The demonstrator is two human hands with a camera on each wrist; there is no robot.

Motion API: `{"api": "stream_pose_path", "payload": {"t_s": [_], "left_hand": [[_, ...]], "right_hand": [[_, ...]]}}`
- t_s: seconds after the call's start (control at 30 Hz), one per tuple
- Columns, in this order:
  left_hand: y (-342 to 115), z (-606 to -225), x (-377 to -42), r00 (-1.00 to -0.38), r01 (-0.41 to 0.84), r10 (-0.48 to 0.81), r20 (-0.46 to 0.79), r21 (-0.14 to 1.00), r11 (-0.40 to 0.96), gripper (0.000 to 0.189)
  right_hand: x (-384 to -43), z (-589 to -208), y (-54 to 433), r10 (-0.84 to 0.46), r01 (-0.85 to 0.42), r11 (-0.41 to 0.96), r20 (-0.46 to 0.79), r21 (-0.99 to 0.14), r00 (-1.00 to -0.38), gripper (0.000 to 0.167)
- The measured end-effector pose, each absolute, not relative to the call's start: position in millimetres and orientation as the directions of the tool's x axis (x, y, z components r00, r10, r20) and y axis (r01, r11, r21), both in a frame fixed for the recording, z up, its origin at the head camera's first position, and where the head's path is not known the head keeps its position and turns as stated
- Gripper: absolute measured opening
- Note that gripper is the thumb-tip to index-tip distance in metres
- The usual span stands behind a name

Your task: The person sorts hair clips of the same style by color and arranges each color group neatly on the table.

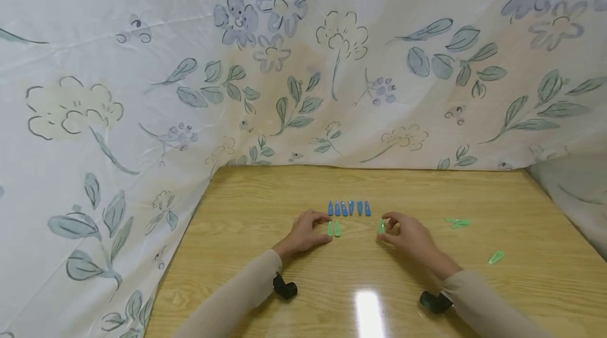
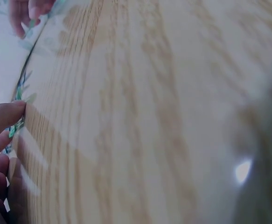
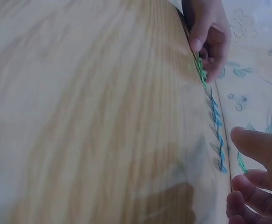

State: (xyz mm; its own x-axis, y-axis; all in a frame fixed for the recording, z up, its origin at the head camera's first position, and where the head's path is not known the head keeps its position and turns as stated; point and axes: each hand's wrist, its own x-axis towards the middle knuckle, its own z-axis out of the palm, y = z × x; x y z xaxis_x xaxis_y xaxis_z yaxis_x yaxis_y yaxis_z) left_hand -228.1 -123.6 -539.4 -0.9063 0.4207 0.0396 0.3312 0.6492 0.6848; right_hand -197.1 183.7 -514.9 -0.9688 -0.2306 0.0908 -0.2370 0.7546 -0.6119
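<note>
Wooden table [image 1: 265,190]: lies under all the clips.
Floral cloth [image 1: 341,116]: hangs at 12 o'clock.
Blue clips [image 1: 351,208]: lie six in a row.
Green pair [image 1: 337,229]: lies at the row's 7 o'clock.
Loose green clips [image 1: 458,223]: overlap at the row's 3 o'clock.
Left hand [image 1: 303,233]: pinches the pair's left clip [image 1: 330,229] between thumb and forefinger.
Right hand [image 1: 410,235]: pinches another green clip [image 1: 381,227], at the row's 4 o'clock.

Floral cloth [image 1: 303,74] bordering a wood-grain table [image 1: 341,267] looks homelike.
</note>
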Motion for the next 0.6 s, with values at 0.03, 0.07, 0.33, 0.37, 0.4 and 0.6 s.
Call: {"api": "stream_pose_path", "payload": {"t_s": [0.03,0.07,0.33,0.37,0.4,0.6], "left_hand": [[-123.6,-539.8,-228.6,-0.907,0.33,0.419,0.038,0.682,0.653,0.049],[-123.6,-540.1,-228.9,-0.908,0.328,0.418,0.034,0.678,0.658,0.049],[-121.9,-541.0,-231.1,-0.909,0.327,0.415,0.035,0.676,0.66,0.049],[-121.6,-540.7,-231.2,-0.91,0.325,0.414,0.034,0.677,0.661,0.049],[-121.4,-540.5,-231.4,-0.911,0.321,0.411,0.031,0.678,0.661,0.049],[-120.4,-540.6,-233.9,-0.917,0.303,0.398,0.017,0.678,0.669,0.048]], "right_hand": [[-198.2,-516.1,180.7,-0.236,-0.244,0.751,0.095,-0.613,-0.967,0.053],[-199.2,-517.5,177.7,-0.239,-0.248,0.749,0.099,-0.614,-0.966,0.053],[-203.2,-519.4,152.7,-0.272,-0.25,0.71,0.07,-0.658,-0.96,0.054],[-204.1,-519.6,149.5,-0.276,-0.251,0.708,0.068,-0.66,-0.959,0.054],[-204.8,-519.8,146.4,-0.281,-0.251,0.703,0.065,-0.665,-0.958,0.054],[-211.0,-520.9,129.9,-0.315,-0.267,0.677,0.057,-0.686,-0.947,0.053]]}}
